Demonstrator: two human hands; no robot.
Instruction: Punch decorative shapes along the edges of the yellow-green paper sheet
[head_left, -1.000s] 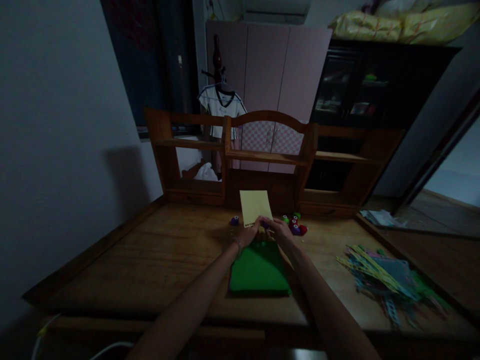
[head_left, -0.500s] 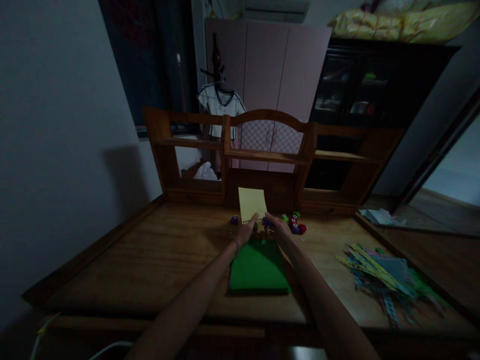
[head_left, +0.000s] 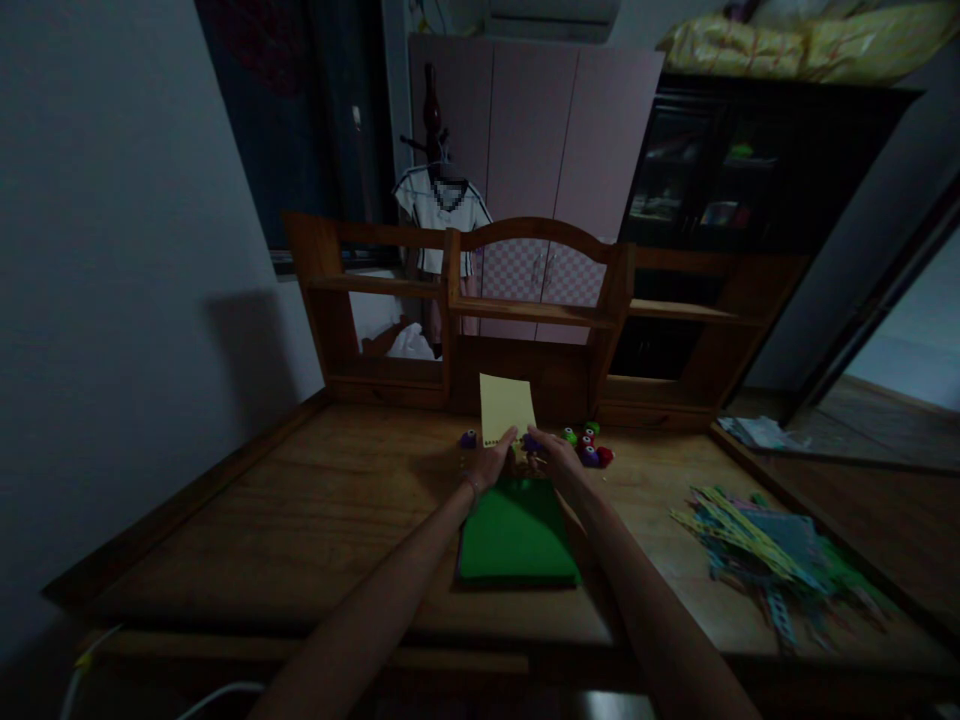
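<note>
Work judged unfinished: left hand (head_left: 491, 463) was at the lower edge of the yellow sheet (head_left: 506, 403), right hand (head_left: 564, 459) at a purple ball (head_left: 532, 441), whether either gripped indeterminable, beyond the green pad (head_left: 517, 535); eyed balls (head_left: 589, 456) lay clustered rightward, untouched.

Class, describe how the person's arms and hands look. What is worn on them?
The left arm and right arm show bare, with no sleeve in view. Left hand and right hand are ungloved. A thin band circles the left wrist; its detail is too dim to tell.
</note>
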